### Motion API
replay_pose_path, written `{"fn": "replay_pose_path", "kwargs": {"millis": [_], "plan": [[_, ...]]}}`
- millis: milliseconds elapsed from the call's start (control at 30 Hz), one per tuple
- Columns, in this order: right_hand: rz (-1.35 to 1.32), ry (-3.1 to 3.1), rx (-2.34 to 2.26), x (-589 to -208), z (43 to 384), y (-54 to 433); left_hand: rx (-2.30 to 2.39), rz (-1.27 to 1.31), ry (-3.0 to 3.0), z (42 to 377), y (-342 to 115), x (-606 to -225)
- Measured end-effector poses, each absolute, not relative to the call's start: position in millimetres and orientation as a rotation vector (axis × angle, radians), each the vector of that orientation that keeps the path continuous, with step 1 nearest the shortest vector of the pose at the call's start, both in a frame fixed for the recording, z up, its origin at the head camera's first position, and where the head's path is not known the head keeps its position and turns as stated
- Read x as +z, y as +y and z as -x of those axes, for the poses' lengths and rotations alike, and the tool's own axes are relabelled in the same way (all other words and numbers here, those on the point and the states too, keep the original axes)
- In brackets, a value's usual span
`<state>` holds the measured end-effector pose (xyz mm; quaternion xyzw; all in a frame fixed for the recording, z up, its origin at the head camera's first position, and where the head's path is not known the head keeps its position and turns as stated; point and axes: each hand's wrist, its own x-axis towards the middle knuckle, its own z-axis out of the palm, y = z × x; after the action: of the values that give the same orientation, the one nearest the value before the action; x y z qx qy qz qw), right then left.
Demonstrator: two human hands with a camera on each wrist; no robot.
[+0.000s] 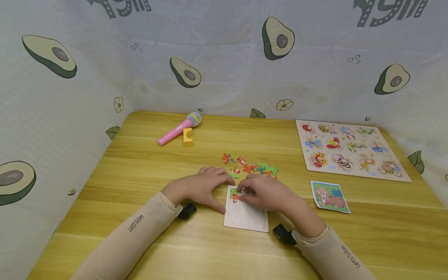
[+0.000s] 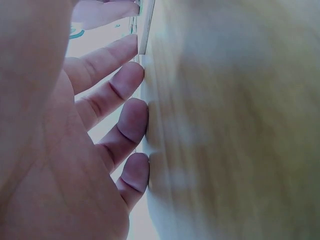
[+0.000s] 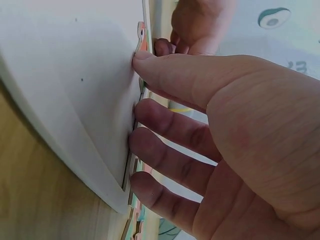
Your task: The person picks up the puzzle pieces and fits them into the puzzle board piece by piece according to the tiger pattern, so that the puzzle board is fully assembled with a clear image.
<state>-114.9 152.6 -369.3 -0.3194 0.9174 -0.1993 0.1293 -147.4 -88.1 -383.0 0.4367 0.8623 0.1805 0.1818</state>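
Note:
A white puzzle tray (image 1: 245,219) lies flat on the table between both hands. In its upper left corner is a green and orange puzzle piece (image 1: 235,197), partly covered in the head view. My right hand (image 1: 267,192) pinches this puzzle piece (image 3: 142,37) with thumb and index finger. Its other fingertips rest low over the tray. My left hand (image 1: 206,186) spreads around the tray's upper left corner, thumb at the left edge and index fingertip near the top. In the left wrist view, the lower fingers (image 2: 132,120) meet the wooden tabletop.
Several loose puzzle pieces (image 1: 249,168) lie just behind the tray. A tiger picture card (image 1: 329,197) is to the right, below a large insect puzzle board (image 1: 353,149). At the back left are a pink toy microphone (image 1: 178,130) and a yellow block (image 1: 188,138).

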Motion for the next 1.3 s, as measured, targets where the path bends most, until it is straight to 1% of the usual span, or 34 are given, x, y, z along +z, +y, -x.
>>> {"fn": "replay_pose_path", "kwargs": {"millis": [467, 767, 1300], "plan": [[0.921, 2.647, -0.598, -371, 116, 153, 0.513, -1.24, 2.437, 146, -89, -384], [0.945, 2.555, -0.736, -373, 122, 160, 0.52, -1.238, 2.434, 147, -89, -386], [0.818, 2.483, -0.787, -364, 131, 184, 0.588, -1.231, 2.418, 147, -89, -383]]}}
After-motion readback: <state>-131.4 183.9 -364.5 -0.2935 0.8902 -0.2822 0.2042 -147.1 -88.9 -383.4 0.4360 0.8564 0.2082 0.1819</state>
